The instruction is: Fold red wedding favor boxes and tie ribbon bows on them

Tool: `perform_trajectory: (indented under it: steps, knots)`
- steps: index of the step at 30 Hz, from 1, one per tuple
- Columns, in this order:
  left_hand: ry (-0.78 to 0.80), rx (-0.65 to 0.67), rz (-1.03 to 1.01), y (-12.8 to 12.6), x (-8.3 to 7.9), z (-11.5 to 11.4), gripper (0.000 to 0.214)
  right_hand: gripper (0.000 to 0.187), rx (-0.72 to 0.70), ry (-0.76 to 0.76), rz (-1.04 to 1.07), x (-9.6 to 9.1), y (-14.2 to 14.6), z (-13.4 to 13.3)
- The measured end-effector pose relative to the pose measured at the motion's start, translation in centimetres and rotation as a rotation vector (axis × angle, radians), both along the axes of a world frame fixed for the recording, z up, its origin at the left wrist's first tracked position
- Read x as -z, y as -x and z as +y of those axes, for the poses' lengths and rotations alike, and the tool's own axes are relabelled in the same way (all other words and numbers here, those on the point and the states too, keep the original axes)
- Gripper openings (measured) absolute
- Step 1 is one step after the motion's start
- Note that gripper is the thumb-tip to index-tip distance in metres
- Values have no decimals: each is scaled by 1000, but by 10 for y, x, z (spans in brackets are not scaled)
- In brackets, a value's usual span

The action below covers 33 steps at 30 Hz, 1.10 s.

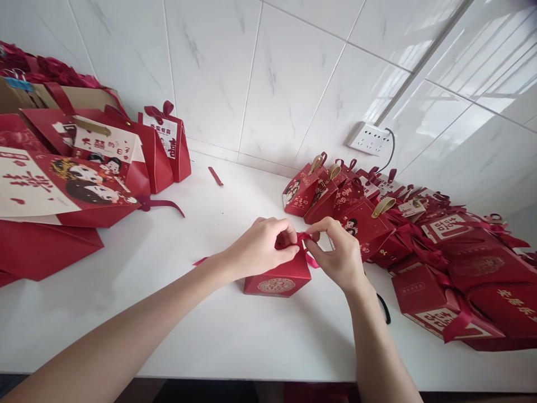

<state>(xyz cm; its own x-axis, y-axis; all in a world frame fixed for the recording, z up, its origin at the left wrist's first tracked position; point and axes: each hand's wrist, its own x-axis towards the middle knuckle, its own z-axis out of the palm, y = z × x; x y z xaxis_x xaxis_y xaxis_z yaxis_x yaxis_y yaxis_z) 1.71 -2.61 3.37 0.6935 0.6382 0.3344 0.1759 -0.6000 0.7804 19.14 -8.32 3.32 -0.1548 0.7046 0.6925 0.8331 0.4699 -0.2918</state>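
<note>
A small red gift box (277,284) with a round pale emblem on its front stands on the white table (251,341). Just above its top, my left hand (268,240) pinches a red ribbon (302,237) between thumb and fingers. From the other side my right hand (338,249) grips the same ribbon, thumb against forefinger, close to the left fingertips. One pink ribbon end hangs by the box's right side, and another tip shows beyond my left forearm. My hands hide part of the box top and the ribbon's middle.
Several red gift boxes (79,173) crowd the left, before a cardboard carton (90,96) of ribbons. Many more boxes (364,224) fill the right side. A short red strip (216,176) lies near the tiled wall (210,67), which carries a power socket (369,139).
</note>
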Motion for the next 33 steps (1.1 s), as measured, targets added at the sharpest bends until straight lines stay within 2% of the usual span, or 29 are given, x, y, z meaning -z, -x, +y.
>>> perform_trajectory:
  steps: [5,8,11,15,18,24,28,30,33]
  knots:
    - [-8,-23,43,0,2,1,9,21,4,-163,-102,3,-1,3]
    - [13,-8,20,-1,3,1,13,24,40,-239,-91,3,-4,4]
    - [80,29,-32,-1,3,1,18,27,53,-260,-48,3,-6,5]
    - [128,14,-47,-1,2,1,27,25,83,-285,-34,3,-6,5]
    - [130,38,-13,-1,0,1,23,20,64,-207,70,3,-5,4]
    - [323,142,-60,4,-8,4,29,9,-65,169,376,1,-2,1]
    - [382,111,-108,5,-6,5,26,16,-118,250,529,-5,-4,-2]
    - [346,72,-114,4,-3,5,25,18,-143,280,597,-8,-4,-4]
    - [159,58,-59,1,2,3,21,23,-162,356,674,-11,-5,-7]
